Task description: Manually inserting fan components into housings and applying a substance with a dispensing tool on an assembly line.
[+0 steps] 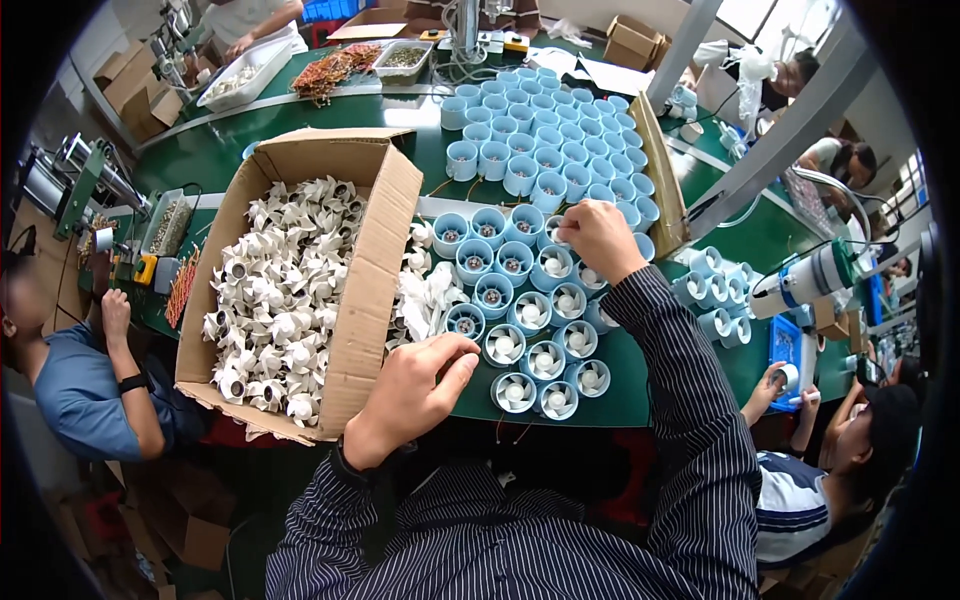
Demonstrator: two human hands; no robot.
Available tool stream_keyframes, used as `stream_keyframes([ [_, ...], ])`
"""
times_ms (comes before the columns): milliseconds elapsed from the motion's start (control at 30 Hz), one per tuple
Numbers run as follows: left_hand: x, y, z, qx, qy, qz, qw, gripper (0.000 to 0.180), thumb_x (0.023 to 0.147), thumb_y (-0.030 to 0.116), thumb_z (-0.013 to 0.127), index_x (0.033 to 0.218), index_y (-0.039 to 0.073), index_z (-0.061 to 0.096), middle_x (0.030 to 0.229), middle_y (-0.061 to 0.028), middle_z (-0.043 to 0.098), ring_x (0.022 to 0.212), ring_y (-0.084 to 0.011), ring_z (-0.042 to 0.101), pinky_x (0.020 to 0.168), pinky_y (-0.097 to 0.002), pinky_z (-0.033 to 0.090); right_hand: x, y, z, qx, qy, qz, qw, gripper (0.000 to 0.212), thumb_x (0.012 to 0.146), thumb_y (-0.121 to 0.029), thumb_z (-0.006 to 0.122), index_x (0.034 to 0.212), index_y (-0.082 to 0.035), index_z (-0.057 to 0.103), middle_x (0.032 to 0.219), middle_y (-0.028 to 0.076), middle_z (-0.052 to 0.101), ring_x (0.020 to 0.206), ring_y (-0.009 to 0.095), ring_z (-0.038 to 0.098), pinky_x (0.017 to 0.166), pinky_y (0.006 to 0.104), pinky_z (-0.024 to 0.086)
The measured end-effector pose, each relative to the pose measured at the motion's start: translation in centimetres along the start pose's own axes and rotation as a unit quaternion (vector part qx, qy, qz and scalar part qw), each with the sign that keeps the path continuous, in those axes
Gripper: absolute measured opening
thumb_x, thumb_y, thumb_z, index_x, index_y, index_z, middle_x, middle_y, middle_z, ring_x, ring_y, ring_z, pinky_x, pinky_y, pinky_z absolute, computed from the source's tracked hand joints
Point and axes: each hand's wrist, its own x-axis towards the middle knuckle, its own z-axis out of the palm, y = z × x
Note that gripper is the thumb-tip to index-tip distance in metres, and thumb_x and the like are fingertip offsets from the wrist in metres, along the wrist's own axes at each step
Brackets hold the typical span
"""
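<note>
Round light blue plastic housings stand close together on the green table, several holding white fan impellers and others showing bare motors. My right hand is closed, its fingertips down at the rim of a blue housing; whatever they pinch is hidden. Lower left, my left hand is curled beside another housing with its motor uncovered. Its thumb and fingers come close together, and I cannot see what is in them. Loose white impellers fill the cardboard box left of the housings.
More blue housings crowd the far table, beside a cardboard strip on the right. White impellers and a crumpled white bag lie against the box. Co-workers sit at left and right. A grey metal post slants across the right side.
</note>
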Motion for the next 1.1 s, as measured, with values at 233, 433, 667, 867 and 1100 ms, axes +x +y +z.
stream_keyframes([
  [233, -1.3, 3.6, -4.0, 0.134, -0.044, 0.022, 0.990, 0.021, 0.102, 0.016, 0.073, 0.114, -0.001, 0.074, 0.094, -0.0166, 0.078, 0.082, -0.0296, 0.077, 0.074, -0.0394, 0.060, -2.2, -3.6, -6.1, 0.038, -0.015, -0.003, 0.999, 0.024, 0.091, -0.020, 0.081, 0.102, 0.001, 0.080, 0.086, 0.018, 0.075, 0.081, 0.036, 0.074, 0.077, 0.0450, 0.057],
  [433, -2.3, 3.9, -12.7, 0.213, -0.086, -0.074, 0.970, 0.027, 0.100, 0.018, 0.076, 0.118, -0.002, 0.072, 0.098, -0.0166, 0.078, 0.083, -0.0287, 0.077, 0.077, -0.0380, 0.061, -8.9, -10.3, -13.5, 0.154, -0.060, 0.059, 0.984, 0.024, 0.090, -0.012, 0.082, 0.109, 0.002, 0.079, 0.086, 0.012, 0.072, 0.074, 0.020, 0.066, 0.070, 0.0328, 0.051],
  [667, 0.6, -9.6, -21.7, 0.556, 0.066, 0.040, 0.828, 0.058, 0.097, 0.041, 0.077, 0.142, 0.006, 0.066, 0.140, -0.0181, 0.068, 0.128, -0.0335, 0.067, 0.100, -0.0467, 0.056, -17.4, -11.7, -13.4, 0.190, 0.062, 0.017, 0.980, 0.014, 0.088, -0.004, 0.080, 0.100, 0.002, 0.078, 0.086, 0.012, 0.072, 0.075, 0.022, 0.065, 0.069, 0.0335, 0.050],
  [867, 1.9, -13.0, -22.0, 0.534, 0.057, -0.092, 0.839, 0.063, 0.096, 0.048, 0.076, 0.148, 0.016, 0.064, 0.140, -0.0139, 0.065, 0.130, -0.0368, 0.063, 0.103, -0.0501, 0.054, -21.2, -11.8, -11.6, 0.241, 0.032, 0.050, 0.969, 0.008, 0.087, -0.002, 0.079, 0.094, 0.002, 0.079, 0.083, 0.012, 0.071, 0.074, 0.022, 0.065, 0.066, 0.0334, 0.049],
  [1100, 1.8, -13.0, -21.2, 0.507, 0.065, -0.064, 0.857, 0.061, 0.095, 0.054, 0.074, 0.144, 0.018, 0.067, 0.132, -0.0154, 0.067, 0.120, -0.0394, 0.068, 0.094, -0.0559, 0.058, -22.8, -11.4, -10.2, 0.250, 0.012, 0.082, 0.965, 0.005, 0.089, -0.001, 0.079, 0.094, 0.001, 0.079, 0.082, 0.011, 0.072, 0.072, 0.022, 0.066, 0.064, 0.0320, 0.050],
])
